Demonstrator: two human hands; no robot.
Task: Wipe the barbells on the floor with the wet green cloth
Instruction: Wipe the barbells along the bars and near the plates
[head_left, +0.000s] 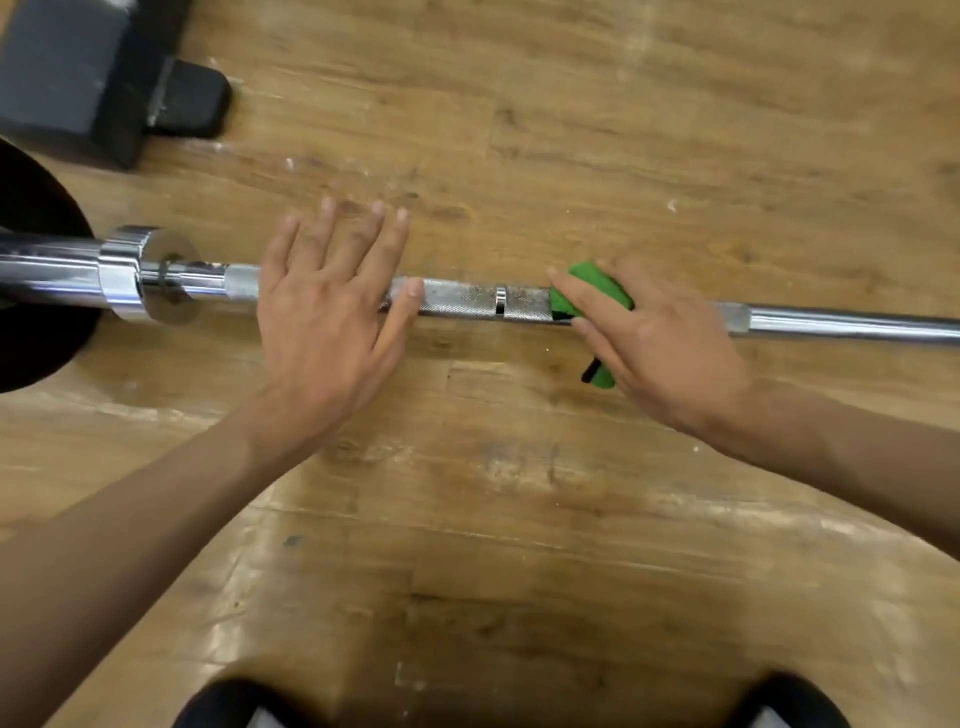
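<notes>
Head view: your right hand (654, 338) lies flat, fingers straight, pressing the green cloth (597, 283) onto the barbell (467, 301) on the floor (519, 519). The cloth sits under those fingers. Your left hand (327, 312) is spread open, thumb touching the shaft. Recommended: press firmly and wrap the cloth round the shaft.

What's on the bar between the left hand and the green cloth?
Head view: only bare knurled bar with one smooth ring mark lies between the left hand and the green cloth; nothing else rests there.
</notes>
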